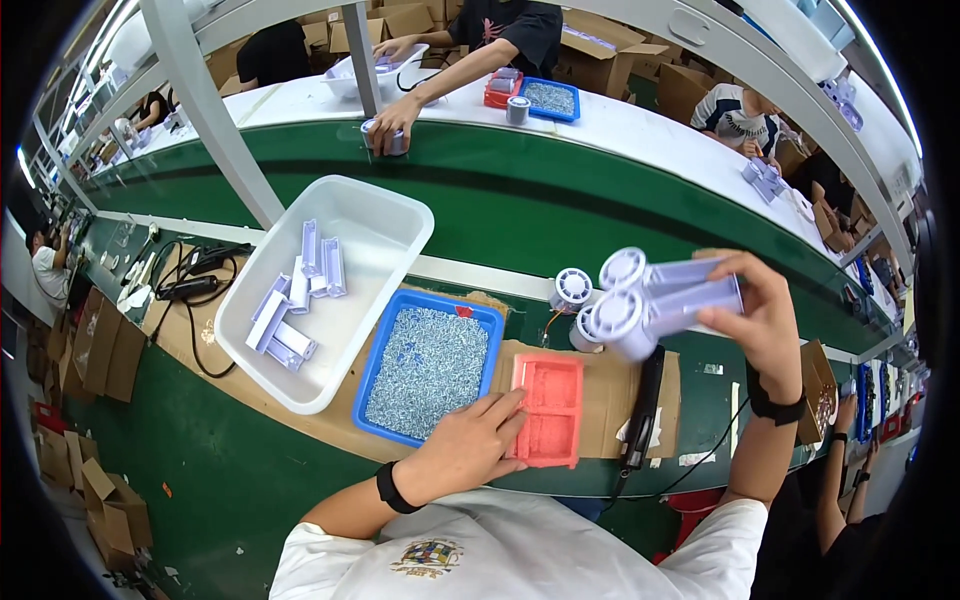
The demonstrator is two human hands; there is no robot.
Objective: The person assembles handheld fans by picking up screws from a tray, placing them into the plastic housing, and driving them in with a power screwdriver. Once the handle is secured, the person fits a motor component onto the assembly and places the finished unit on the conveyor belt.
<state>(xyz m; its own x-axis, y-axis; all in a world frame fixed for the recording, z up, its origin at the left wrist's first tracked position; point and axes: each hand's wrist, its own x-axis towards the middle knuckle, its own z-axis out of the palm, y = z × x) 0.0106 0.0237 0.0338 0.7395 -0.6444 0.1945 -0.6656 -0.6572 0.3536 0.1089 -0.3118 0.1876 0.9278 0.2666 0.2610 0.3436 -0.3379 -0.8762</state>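
Observation:
My right hand is closed on two lilac plastic fan bodies, each a round vented head with a long trough-shaped handle. They are raised above the bench, slightly blurred, heads to the left. Two round vented lilac parts stand by the heads; the nearer is partly covered by them. My left hand lies with fingers stretched at the left rim of a red two-pocket tray, fingertips touching it. Beside that hand is a blue tray full of small metallic pieces, perhaps screws.
A white bin holds several lilac handle shells. A black corded tool lies on the cardboard mat, right of the red tray. Beyond runs a green conveyor belt; across it a co-worker's hand grips a round part.

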